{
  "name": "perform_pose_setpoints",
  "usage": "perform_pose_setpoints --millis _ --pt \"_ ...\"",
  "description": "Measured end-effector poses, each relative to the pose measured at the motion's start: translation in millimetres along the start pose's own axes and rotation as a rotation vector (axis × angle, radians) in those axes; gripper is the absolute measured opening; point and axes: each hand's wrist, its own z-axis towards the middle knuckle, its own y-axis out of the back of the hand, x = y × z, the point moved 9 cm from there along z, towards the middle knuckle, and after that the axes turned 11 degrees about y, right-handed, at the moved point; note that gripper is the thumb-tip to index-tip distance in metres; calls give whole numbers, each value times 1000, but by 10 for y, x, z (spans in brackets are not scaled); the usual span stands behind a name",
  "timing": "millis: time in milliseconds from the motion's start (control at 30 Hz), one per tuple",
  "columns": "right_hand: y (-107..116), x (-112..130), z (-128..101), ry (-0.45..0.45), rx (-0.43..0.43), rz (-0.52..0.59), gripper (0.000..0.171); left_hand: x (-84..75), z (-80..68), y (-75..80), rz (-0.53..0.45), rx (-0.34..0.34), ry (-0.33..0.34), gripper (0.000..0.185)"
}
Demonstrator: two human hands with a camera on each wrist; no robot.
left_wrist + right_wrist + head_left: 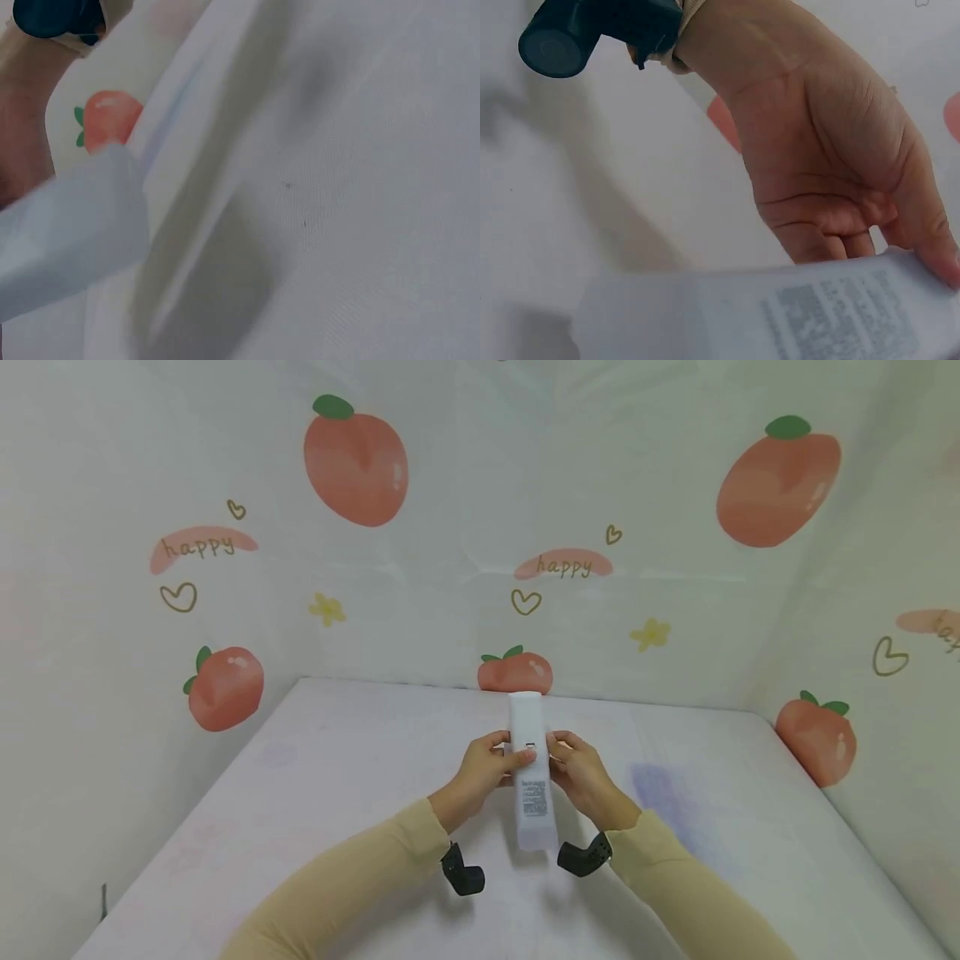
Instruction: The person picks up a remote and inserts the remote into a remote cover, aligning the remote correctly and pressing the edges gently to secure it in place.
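A long white printed pack (534, 797) stands raised over the table, its long side running away from me. It bears grey small print near its lower end and a small dark mark higher up. My left hand (477, 770) grips its left side, thumb across the front face and fingers behind. On the other side, my right hand (591, 781) holds the right edge with bent fingers, partly hidden by the pack. The right wrist view shows the left palm and thumb at the pack. In the left wrist view, only the pack's blunt pale end (82, 217) appears.
A white cloth with a purple patch (663, 793) covers the table (375, 735). Behind and at the sides hangs a white curtain (450, 485) printed with red fruit, hearts and "happy". Black wrist cameras (463, 872) sit below both wrists.
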Motion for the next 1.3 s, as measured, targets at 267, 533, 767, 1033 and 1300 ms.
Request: perform_pose_setpoints --millis 267,533,767,1033,1300 --pt "-100 51 -83 36 169 -85 53 -12 -23 5 72 -19 -77 39" --pt "13 73 -62 50 119 -84 46 12 -43 54 -34 -32 -111 46" --pt "1 45 -74 50 140 -26 44 190 2 41 -184 -8 46 32" --pt "-55 145 -131 102 101 -188 42 123 -31 31 -236 -26 26 22" --pt "-152 258 -145 103 139 -276 39 -41 17 83 -250 -83 93 23"
